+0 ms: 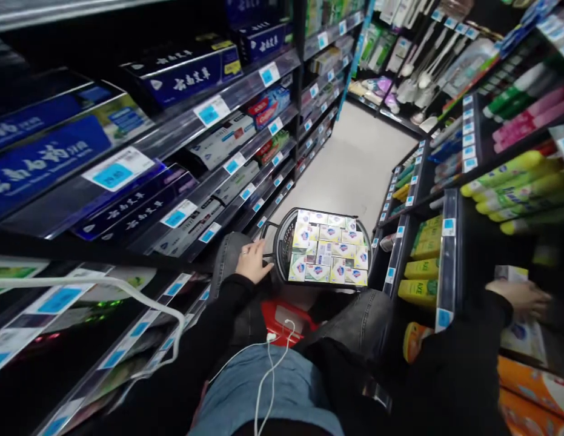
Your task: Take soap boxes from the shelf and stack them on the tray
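A black basket (282, 251) stands on the floor between my knees, packed with rows of white, green and yellow soap boxes (329, 233). My left hand (253, 260) rests by my left knee at the basket's handle, thumb and fingers apart, holding nothing that I can see. On the right, my right hand (520, 297) reaches into a dark shelf compartment, over white soap boxes (522, 340) like those in the basket. Another pale box (511, 274) shows just behind it. That hand is blurred, so whether its fingers grip a box is unclear.
Shelves of blue toothpaste boxes (186, 75) line the left side. Yellow AXE packs (420, 290) and orange packages (534, 387) flank my right arm. A red object (286, 321) lies below me; white cables (272, 375) hang over my lap. The pale floor (354, 157) runs ahead.
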Motion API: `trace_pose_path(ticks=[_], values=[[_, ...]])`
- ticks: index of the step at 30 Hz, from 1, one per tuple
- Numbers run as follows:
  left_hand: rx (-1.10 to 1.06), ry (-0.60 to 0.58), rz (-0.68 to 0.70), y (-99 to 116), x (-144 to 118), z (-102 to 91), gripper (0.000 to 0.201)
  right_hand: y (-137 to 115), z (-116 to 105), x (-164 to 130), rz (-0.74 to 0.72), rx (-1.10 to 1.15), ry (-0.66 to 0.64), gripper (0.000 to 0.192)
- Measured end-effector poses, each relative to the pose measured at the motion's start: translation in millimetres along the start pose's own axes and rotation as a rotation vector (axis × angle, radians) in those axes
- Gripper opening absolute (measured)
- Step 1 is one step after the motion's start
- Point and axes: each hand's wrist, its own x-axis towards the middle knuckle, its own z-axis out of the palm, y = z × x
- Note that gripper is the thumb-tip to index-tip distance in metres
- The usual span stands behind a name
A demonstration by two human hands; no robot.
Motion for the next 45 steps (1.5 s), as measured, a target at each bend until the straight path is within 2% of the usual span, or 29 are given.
trace_pose_path(ticks=[2,3,4,6,9,10,12,14,16,18,21,24,27,29,30,32,34,36,38,40,42,44,45], values=[[-0.017,-0.054,0.068,14,16,-3.7,0.089,-23,-2,-15,0.080,-0.020,0.138,0.070],[-0.020,-0.088,0.098,23,26,-5.0,0.095,-40,1,-24,0.043,-0.001,0.104,0.070],[-0.018,-0.120,0.115,32,37,-5.5,0.102,-60,9,-33,-0.038,0.050,-0.019,0.069],[-0.008,-0.172,0.148,50,59,-4.2,0.112,-110,36,-56,-0.233,0.221,-0.407,0.063],[0.011,-0.224,0.202,67,88,4.4,0.122,-189,101,-101,-0.429,0.389,-0.986,0.052],[0.017,-0.244,0.207,70,95,8.3,0.124,-212,124,-118,-0.438,0.378,-1.113,0.047],[0.025,-0.279,0.206,72,107,16.1,0.124,-249,164,-150,-0.424,0.318,-1.262,0.040],[0.018,-0.289,0.216,70,113,22.5,0.122,-272,194,-176,-0.394,0.264,-1.351,0.036],[0.001,-0.286,0.229,67,117,26.7,0.119,-284,214,-190,-0.388,0.197,-1.394,0.036],[-0.017,-0.287,0.231,65,118,29.1,0.117,-286,226,-195,-0.460,0.121,-1.343,0.038],[-0.018,-0.283,0.228,65,117,31.0,0.115,-280,236,-198,-0.652,0.031,-1.174,0.044],[-0.019,-0.278,0.210,67,116,32.2,0.115,-273,236,-206,-0.835,-0.071,-1.082,0.055],[-0.042,-0.272,0.193,68,115,31.4,0.115,-272,229,-216,-0.998,-0.207,-1.020,0.053],[-0.041,-0.278,0.192,69,113,29.6,0.114,-273,218,-217,-0.981,-0.254,-1.038,0.044],[-0.035,-0.284,0.196,68,112,28.5,0.114,-274,209,-215,-0.923,-0.211,-1.062,0.041],[-0.023,-0.288,0.201,67,111,26.4,0.114,-271,186,-207,-0.758,0.057,-1.140,0.042],[-0.011,-0.286,0.199,66,109,25.2,0.114,-265,157,-195,-0.621,0.506,-1.233,0.049],[-0.004,-0.286,0.194,66,107,24.5,0.113,-257,129,-187,-0.574,0.953,-1.342,0.050],[0.000,-0.285,0.185,68,106,22.6,0.112,-249,108,-184,-0.575,1.263,-1.460,0.052],[0.008,-0.258,0.122,76,104,15.8,0.112,-242,97,-189,-0.517,1.442,-1.539,0.058],[-0.035,-0.245,0.001,89,99,0.5,0.110,-237,91,-198,-0.354,1.534,-1.539,0.060],[-0.273,-0.308,-0.008,107,86,-24.6,0.102,-235,86,-211,-0.142,1.627,-1.484,0.055],[-0.486,-0.374,0.088,117,77,-40.2,0.096,-237,82,-219,-0.042,1.696,-1.452,0.052]])
